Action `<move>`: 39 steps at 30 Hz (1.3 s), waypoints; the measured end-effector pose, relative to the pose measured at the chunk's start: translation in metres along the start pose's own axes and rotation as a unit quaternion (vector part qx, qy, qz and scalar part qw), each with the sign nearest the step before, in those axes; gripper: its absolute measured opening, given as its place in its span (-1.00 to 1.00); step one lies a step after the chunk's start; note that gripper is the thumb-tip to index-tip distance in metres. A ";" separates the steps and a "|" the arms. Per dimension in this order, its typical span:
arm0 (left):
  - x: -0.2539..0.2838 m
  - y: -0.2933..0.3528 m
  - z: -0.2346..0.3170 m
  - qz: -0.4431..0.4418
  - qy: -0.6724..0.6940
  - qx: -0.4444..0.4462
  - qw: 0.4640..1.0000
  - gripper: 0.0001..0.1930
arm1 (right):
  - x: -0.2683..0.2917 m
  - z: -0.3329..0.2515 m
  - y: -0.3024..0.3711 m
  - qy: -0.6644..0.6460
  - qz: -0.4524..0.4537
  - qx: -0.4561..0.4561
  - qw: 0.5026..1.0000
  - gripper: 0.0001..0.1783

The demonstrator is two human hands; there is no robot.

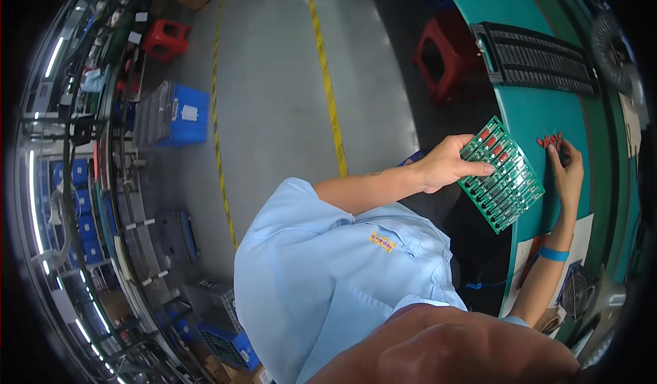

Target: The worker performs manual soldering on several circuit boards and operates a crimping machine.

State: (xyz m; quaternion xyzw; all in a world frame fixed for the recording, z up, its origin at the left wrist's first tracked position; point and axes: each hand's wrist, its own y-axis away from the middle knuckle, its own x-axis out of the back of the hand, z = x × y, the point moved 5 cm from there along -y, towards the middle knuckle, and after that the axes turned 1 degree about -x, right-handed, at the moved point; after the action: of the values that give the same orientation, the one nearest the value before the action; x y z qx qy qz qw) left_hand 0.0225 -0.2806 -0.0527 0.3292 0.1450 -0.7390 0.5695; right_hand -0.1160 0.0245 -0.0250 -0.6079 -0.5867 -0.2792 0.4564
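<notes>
My left hand (451, 165) is closed on the edge of a green circuit board panel (503, 178), thumb over its top face. The panel is tilted, held up by the near edge of the green bench. Several red components sit in a row toward its upper left side, and dark parts line its lower left edge. My right hand (569, 172) is at a small pile of red components (549, 139) on the bench. Its thumb and fingers are a little apart at the edge of the pile, and no part shows clearly gripped between them. A blue wrist strap (553, 254) circles my right wrist.
A black slotted rack (540, 57) lies farther along the bench (510, 1). Red stools (448, 59) stand beside the bench and across the aisle. On the left are a blue crate (186, 113) and shelving with lit tubes. Near my right forearm is a round fan grille (577, 295).
</notes>
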 end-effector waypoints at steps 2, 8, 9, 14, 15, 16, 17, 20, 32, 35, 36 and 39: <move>0.004 0.003 0.000 0.007 0.005 -0.009 1.000 -0.63 | -0.008 -0.006 -0.009 -0.029 -0.016 -0.003 0.999 -0.61; 0.007 0.004 -0.002 -0.010 0.027 -0.014 0.999 -0.60 | -0.004 -0.012 -0.013 -0.077 -0.050 -0.069 0.993 -0.66; 0.007 0.004 -0.003 -0.014 0.035 -0.012 0.999 -0.59 | -0.001 -0.011 -0.012 -0.061 -0.053 -0.084 0.993 -0.67; 0.000 -0.003 -0.007 -0.040 0.072 0.005 0.997 -0.58 | 0.005 0.003 -0.006 -0.048 -0.023 -0.092 0.994 -0.68; -0.002 -0.004 -0.009 -0.045 0.082 0.009 0.996 -0.57 | 0.007 0.007 -0.004 -0.050 -0.013 -0.088 0.995 -0.68; -0.004 -0.006 -0.010 -0.045 0.081 0.010 0.996 -0.57 | 0.008 0.011 -0.004 -0.050 -0.014 -0.090 0.995 -0.68; -0.006 -0.009 -0.012 -0.048 0.085 0.012 0.995 -0.57 | 0.012 0.014 -0.003 -0.057 -0.011 -0.085 0.995 -0.67; -0.007 -0.011 -0.017 -0.042 0.094 0.004 0.995 -0.57 | 0.014 0.022 -0.005 -0.085 -0.013 -0.057 0.995 -0.65; -0.032 -0.001 -0.020 -0.021 0.053 0.008 0.998 -0.63 | 0.061 0.044 0.037 -0.299 0.040 -0.143 0.942 -0.68; -0.031 -0.007 -0.029 -0.045 0.044 -0.015 0.998 -0.59 | 0.078 0.003 0.066 -0.386 0.082 -0.092 0.914 -0.71; -0.042 -0.006 -0.025 -0.030 0.056 -0.009 0.998 -0.65 | 0.087 -0.017 0.086 -0.406 0.085 -0.080 0.907 -0.72; -0.046 -0.011 -0.035 -0.022 -0.008 -0.011 1.000 -0.66 | 0.091 -0.066 0.131 -0.461 0.078 -0.087 0.880 -0.79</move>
State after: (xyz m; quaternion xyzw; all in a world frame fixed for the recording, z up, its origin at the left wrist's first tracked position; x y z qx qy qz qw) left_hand 0.0299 -0.2224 -0.0503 0.3140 0.1562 -0.7521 0.5580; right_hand 0.0377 0.0211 0.0530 -0.7488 -0.6548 0.0193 0.1005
